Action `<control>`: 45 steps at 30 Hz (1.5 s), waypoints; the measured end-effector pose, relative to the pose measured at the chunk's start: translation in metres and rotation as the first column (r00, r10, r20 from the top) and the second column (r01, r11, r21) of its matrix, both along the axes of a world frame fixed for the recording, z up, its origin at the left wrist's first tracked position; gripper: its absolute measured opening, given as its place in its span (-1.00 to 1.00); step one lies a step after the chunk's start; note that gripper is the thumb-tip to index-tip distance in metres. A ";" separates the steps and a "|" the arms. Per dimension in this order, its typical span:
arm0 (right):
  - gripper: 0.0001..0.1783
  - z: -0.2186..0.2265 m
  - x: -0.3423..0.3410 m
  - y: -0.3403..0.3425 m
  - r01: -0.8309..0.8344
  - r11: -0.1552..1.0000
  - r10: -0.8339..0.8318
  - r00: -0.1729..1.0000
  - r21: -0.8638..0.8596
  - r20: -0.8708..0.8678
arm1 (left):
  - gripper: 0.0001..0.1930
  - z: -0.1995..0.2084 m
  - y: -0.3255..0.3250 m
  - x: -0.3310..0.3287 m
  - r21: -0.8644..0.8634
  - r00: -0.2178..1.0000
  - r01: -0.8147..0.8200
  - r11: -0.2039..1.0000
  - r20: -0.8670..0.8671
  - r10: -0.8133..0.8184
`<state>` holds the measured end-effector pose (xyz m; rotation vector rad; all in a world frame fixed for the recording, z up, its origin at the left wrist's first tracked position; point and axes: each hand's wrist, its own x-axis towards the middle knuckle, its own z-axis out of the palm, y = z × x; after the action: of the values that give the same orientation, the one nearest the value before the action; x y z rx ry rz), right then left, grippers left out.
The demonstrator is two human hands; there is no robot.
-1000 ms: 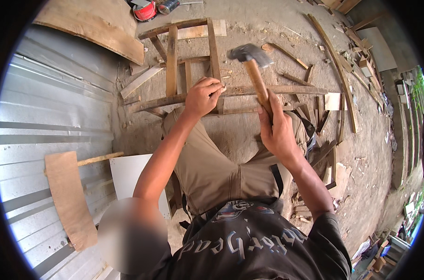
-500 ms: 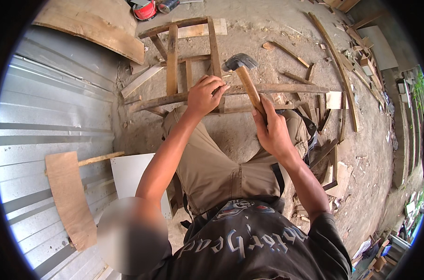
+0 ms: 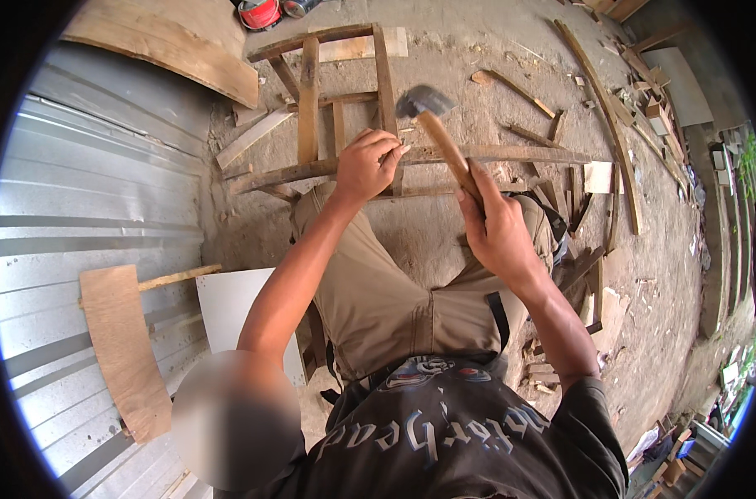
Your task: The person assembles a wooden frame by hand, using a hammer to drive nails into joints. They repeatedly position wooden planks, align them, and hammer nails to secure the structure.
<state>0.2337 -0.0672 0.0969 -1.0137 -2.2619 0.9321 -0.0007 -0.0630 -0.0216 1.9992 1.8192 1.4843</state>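
Observation:
My right hand (image 3: pixel 498 220) is wrapped round the wooden handle of a claw hammer (image 3: pixel 446 148). The hammer's dark metal head is raised above a long wooden beam (image 3: pixel 511 155) and slightly blurred. Against that beam, my left hand (image 3: pixel 368 164) is closed in a pinch, fingertips together near the upright joint. Whatever sits between those fingertips is too small to make out. The beam belongs to a wooden frame (image 3: pixel 309 100) of rails and legs lying in front of my knees.
Corrugated metal sheeting (image 3: pixel 37 291) runs along the left, with a curved plywood piece (image 3: pixel 120 349) and a white panel (image 3: pixel 232 303) nearby. Loose timber offcuts and a long plank (image 3: pixel 598 116) lie on the dirt floor to the right. A red bucket (image 3: pixel 260 14) stands at the far side.
The hammer has risen slightly and shifted a little left, its head tilting back. My right hand turned with it. My left hand stays nearly in place at the beam.

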 end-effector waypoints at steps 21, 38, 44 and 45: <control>-0.57 0.016 0.000 0.004 0.052 0.998 -0.051 0.996 0.017 -0.071 | -0.85 0.001 -0.001 -0.001 0.005 1.000 -0.001 1.000 -0.015 0.001; -0.75 0.000 0.003 0.005 0.022 0.999 -0.022 1.000 -0.027 -0.021 | -0.84 -0.002 0.000 -0.003 -0.013 1.000 0.015 1.000 -0.016 -0.015; -0.80 -0.015 0.004 -0.004 0.088 0.987 -0.102 0.989 -0.132 -0.104 | -0.61 0.020 -0.001 -0.021 -0.275 0.971 0.180 0.944 0.202 -0.127; -0.80 -0.020 0.006 -0.005 0.073 0.983 -0.092 0.990 -0.168 -0.106 | -0.42 0.022 0.001 -0.029 -0.359 0.985 0.174 0.917 0.051 -0.167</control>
<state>0.2397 -0.0727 0.0773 -1.0871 -2.0607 1.1253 -0.0297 -0.0622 0.0002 1.8938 1.7075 1.0256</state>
